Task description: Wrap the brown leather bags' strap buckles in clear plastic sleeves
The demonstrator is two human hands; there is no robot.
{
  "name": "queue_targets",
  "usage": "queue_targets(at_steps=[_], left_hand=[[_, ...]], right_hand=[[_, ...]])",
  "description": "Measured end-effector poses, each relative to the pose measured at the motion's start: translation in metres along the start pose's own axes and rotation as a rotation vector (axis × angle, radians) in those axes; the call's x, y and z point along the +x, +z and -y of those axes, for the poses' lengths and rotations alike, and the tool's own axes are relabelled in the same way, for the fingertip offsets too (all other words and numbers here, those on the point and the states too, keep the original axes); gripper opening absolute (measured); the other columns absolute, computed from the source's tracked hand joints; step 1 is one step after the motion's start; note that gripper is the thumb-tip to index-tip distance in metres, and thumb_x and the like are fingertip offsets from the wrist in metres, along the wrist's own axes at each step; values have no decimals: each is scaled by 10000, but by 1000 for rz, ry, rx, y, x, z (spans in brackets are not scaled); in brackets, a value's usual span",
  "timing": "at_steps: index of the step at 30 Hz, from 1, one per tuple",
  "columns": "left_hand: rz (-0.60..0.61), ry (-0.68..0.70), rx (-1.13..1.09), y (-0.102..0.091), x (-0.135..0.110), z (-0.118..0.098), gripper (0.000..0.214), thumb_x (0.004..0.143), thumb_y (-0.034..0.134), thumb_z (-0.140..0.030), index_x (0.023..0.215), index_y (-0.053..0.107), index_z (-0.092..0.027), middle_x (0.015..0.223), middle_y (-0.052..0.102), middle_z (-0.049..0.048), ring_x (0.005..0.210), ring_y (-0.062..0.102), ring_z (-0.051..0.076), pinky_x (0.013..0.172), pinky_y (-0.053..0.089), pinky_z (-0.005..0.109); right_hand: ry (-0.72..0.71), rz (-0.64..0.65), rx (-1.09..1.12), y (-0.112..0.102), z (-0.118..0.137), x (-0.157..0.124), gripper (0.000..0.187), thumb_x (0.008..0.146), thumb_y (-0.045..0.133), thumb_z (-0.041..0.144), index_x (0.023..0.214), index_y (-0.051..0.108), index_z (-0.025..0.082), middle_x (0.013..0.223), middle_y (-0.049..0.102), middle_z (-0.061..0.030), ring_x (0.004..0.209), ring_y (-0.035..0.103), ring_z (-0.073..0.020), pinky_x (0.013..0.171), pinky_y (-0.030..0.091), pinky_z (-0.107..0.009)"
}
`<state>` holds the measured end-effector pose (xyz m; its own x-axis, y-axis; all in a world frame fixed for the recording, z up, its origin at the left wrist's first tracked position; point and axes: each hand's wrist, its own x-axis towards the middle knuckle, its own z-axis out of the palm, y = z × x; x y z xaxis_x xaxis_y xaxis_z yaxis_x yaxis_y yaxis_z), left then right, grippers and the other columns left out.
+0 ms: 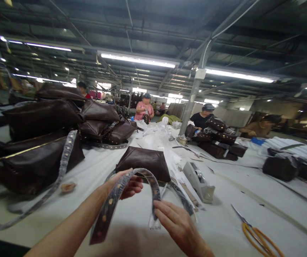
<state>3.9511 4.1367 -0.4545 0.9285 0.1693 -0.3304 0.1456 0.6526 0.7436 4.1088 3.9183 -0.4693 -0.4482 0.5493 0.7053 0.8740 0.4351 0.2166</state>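
Note:
A studded strap in clear plastic wrap (pixel 145 175) arches between my two hands above the white table (pixel 223 200). My left hand (pixel 128 184) is curled around the strap near the top of the arch. My right hand (pixel 176 223) pinches the strap's other side lower down, with its fingers together. One end of the strap hangs over my left forearm. Just behind the arch lies a dark brown leather bag (pixel 144 160), flat on the table.
A tall pile of brown bags (pixel 41 135) fills the left, with another wrapped strap (pixel 62 164) trailing down. A tape dispenser (pixel 198 180) stands right of the bag. Yellow-handled scissors (pixel 257 237) lie at the front right. Several people work at the table's far end.

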Motion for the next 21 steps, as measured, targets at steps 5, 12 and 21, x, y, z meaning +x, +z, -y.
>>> queue_targets(at_steps=[5,12,21], left_hand=[[77,-92,223,31,1,-32,621,720,648,-616,964,638,-45,824,724,130,648,678,171,464,459,200],[20,146,267,86,-14,18,372,629,763,-252,898,519,-169,651,693,58,505,631,155,517,500,247],[-34,156,-60,95,9,52,364,562,721,-202,863,524,-143,711,638,27,511,581,107,484,451,215]], right_hand=[[-63,19,-13,-16,-9,-2,263,960,413,101,1050,660,114,1103,710,-130,1041,663,-207,934,536,-293],[217,-218,-84,-9,-30,-5,318,893,430,5,1086,631,157,996,708,-108,967,657,-196,847,546,-312],[480,-349,-319,26,-18,1,178,900,484,92,950,621,194,841,707,-42,840,607,-218,814,412,-358]])
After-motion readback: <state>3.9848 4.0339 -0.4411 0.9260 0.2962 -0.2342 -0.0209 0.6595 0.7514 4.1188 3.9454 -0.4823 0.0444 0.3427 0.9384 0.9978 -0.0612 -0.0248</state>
